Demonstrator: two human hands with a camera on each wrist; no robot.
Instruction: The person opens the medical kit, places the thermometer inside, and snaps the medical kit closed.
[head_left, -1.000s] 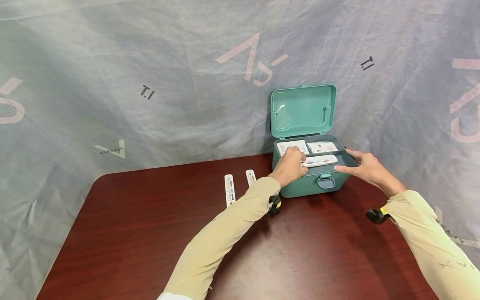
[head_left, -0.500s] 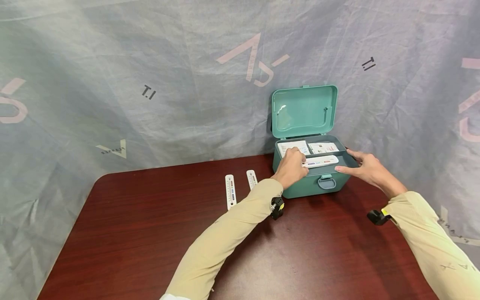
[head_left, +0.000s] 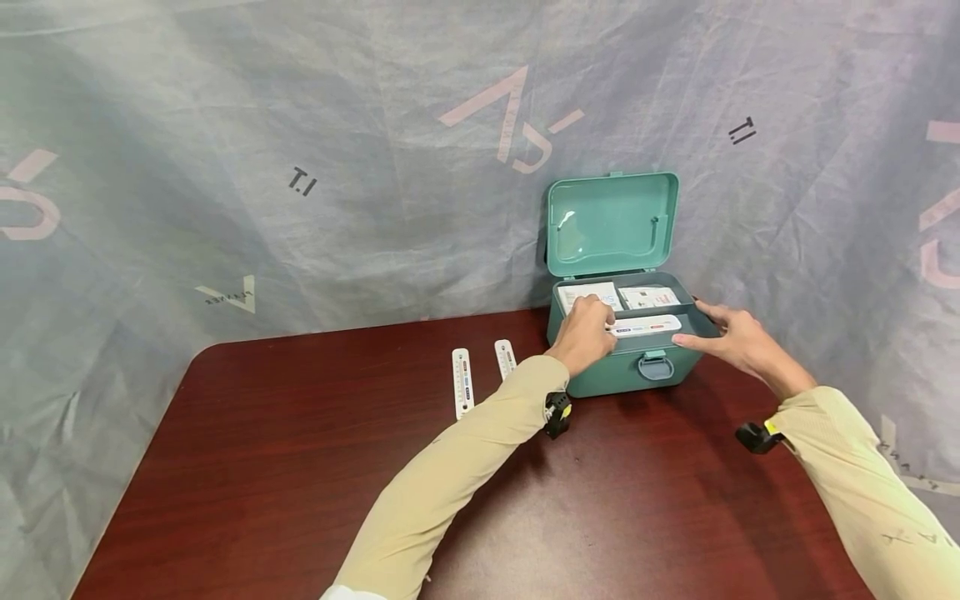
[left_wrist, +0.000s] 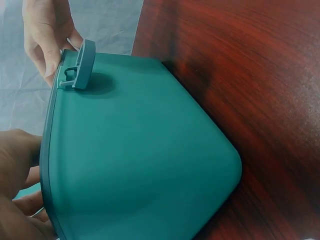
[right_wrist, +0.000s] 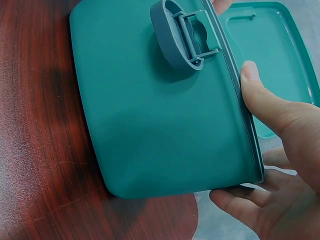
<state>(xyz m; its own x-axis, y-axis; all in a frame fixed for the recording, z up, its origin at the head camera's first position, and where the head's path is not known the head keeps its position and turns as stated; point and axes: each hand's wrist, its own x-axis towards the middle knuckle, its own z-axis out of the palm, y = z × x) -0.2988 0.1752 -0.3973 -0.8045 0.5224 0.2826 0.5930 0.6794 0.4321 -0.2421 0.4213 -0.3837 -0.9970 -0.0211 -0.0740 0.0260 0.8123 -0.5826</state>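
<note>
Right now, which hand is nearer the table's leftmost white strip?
Left. The left hand is right of the white strip, over the teal box; the right hand is farther right, at the box's right end.

blk "T.I" (head_left: 303, 181) ×2 on grey cloth (head_left: 375, 242), "PLANNER" (head_left: 228, 298) across lt. V-mark (head_left: 246, 293), print on white strips (head_left: 462, 383) too sm.

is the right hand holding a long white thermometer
No, the right hand holds the open teal plastic box, thumb at the front rim and fingers at the side.
</note>
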